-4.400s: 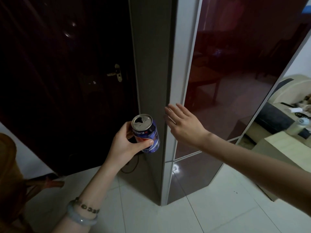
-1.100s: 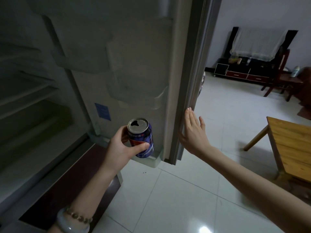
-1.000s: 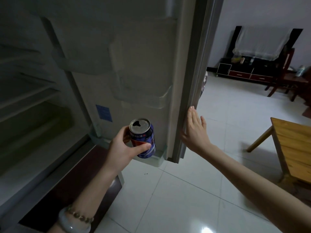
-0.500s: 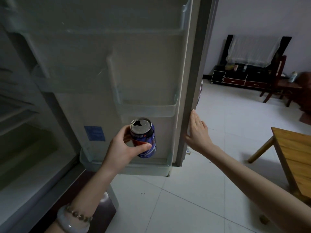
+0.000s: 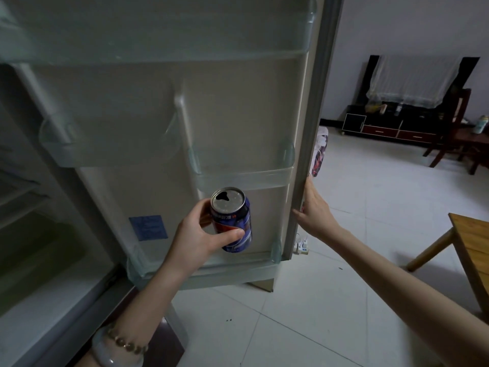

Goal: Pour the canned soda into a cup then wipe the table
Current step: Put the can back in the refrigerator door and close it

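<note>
Beside the open fridge door (image 5: pixel 238 115), the left hand (image 5: pixel 197 235) curls round the opened soda can (image 5: pixel 234 223), long axis near upright, while the straight-fingered right hand (image 5: pixel 315 210) rests on the door's edge, nearer the wooden table (image 5: pixel 473 250) well off rightward

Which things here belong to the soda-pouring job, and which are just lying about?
For the job:
- opened soda can, gripped in the left hand
- perhaps the wooden table at right
- no cup or cloth in view

Just about:
- fridge door, which the right hand touches
- power strip
- dark cabinet
- chair
</note>
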A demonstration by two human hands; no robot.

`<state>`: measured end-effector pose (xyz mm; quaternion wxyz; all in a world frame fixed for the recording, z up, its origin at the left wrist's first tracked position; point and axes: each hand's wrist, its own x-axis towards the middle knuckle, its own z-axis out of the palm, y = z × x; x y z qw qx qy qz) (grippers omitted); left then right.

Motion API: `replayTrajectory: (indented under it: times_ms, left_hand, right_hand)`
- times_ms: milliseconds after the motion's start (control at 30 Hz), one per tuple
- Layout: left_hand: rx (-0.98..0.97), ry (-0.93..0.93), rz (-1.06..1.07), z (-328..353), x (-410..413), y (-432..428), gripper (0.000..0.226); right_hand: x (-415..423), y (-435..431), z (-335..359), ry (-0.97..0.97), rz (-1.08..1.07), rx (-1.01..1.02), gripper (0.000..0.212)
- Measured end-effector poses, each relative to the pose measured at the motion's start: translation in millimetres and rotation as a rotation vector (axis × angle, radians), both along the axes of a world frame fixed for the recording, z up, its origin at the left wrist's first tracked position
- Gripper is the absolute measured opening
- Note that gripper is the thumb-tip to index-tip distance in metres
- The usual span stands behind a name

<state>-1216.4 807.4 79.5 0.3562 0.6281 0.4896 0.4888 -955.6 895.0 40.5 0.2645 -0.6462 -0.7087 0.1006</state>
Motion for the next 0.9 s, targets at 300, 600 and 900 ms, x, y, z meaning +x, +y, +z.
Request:
replayTrajectory:
  times_ms: [300,600,900]
  left_hand:
    - [0.014,-0.019,0.063,4.3,12.5,28.2,0.059]
    - [0.004,-0.046,0.102,9.6,18.7,36.4,0.068]
    - [-0.006,-0.043,0.155,15.0,18.0,37.4,0.068]
  right_hand:
    - [7.5,45.6,2.0,0.004,0.066,-0.052,0.096]
    - [10.6,81.4,1.4,0.032,0.112,-0.055,0.098]
    - [6.3,105.5,2.4,0.053,0.113,-0.114,0.098]
